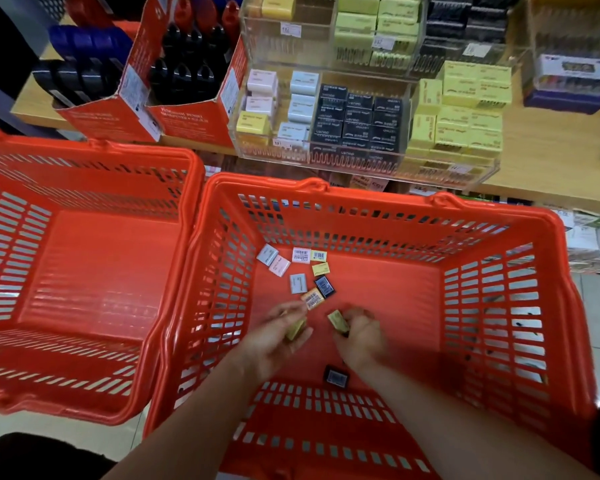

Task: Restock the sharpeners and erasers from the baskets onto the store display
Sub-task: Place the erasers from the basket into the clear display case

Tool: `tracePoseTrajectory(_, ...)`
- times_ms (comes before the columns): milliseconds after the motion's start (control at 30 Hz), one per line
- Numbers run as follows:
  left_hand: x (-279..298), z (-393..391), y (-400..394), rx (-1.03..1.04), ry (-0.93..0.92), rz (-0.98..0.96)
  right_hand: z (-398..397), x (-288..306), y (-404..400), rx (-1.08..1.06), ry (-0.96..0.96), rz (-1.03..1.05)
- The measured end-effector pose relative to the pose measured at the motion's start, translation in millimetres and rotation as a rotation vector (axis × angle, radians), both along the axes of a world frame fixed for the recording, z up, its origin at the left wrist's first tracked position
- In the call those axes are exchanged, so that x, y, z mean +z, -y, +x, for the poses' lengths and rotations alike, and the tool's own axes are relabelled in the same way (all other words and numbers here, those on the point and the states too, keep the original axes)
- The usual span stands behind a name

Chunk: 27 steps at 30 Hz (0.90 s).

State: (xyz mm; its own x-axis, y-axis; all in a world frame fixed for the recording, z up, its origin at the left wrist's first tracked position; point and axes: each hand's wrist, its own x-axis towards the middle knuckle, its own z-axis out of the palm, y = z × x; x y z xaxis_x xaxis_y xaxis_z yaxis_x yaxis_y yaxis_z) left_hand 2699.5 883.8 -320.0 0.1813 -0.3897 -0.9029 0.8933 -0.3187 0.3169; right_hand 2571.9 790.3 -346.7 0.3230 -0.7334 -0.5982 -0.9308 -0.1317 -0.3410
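Down inside the right-hand basket (565, 306), both hands worked near the middle of its floor. The left hand (274, 336) was curled around a yellow eraser (296, 330), and the right hand (359, 336) was closed on another yellow eraser (338, 321). Loose erasers (302, 271) lay scattered just beyond the fingers, toward the basket's far left corner: white, pink, yellow and one black. A black eraser (336, 376) sat by the near wall, beside the right wrist. The left-hand basket (94, 271) stood touching the first, its floor bare. On the shelf (551, 150) behind them, clear display trays (361, 164) held rows of erasers, and red cartons (187, 123) at the shelf's left end held sharpeners (184, 77).
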Motion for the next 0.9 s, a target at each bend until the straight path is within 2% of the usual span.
tracePoseTrajectory(67,-2.2,-2.8,-1.2,-0.041,0.026,0.018,2.9,5.5,3.2,-0.122,0.204,0.107)
tracePoseTrajectory(133,-0.5,-4.9,0.6,-0.046,0.017,0.007,7.9,20.4,3.8,-0.106,0.395,0.155)
tracePoseTrajectory(200,3.1,-5.2,2.7,-0.037,0.040,-0.043,9.9,32.9,2.1,-0.051,0.505,0.163)
tracePoseTrajectory(333,19.1,-4.2,7.0,-0.065,0.080,-0.186,5.1,43.8,4.8,-0.074,0.609,0.164)
tracePoseTrajectory(467,27.8,-8.2,11.3,-0.078,0.119,-0.145,-1.0,50.2,10.2,0.037,0.635,0.254)
tracePoseTrajectory(533,27.9,-5.9,11.5,0.072,0.061,-0.112,-12.6,43.6,18.7,0.057,0.581,0.204)
tracePoseTrajectory(600,28.8,0.5,9.6,0.210,0.023,-0.078,-31.1,29.4,27.5,0.176,0.317,0.047)
tracePoseTrajectory(667,30.5,4.4,6.2,0.209,0.051,-0.056,-46.1,16.2,22.6,0.309,0.048,0.055)
tracePoseTrajectory(700,31.8,4.8,3.8,0.193,0.058,-0.051,-48.7,11.1,15.6,0.307,-0.024,0.074)
tracePoseTrajectory(800,33.1,2.4,-3.2,0.157,0.057,-0.041,-41.9,3.3,-5.2,0.153,-0.072,0.034)
tracePoseTrajectory(900,34.1,2.0,-8.1,0.127,0.042,-0.037,-33.9,4.1,-11.9,0.144,-0.017,0.017)
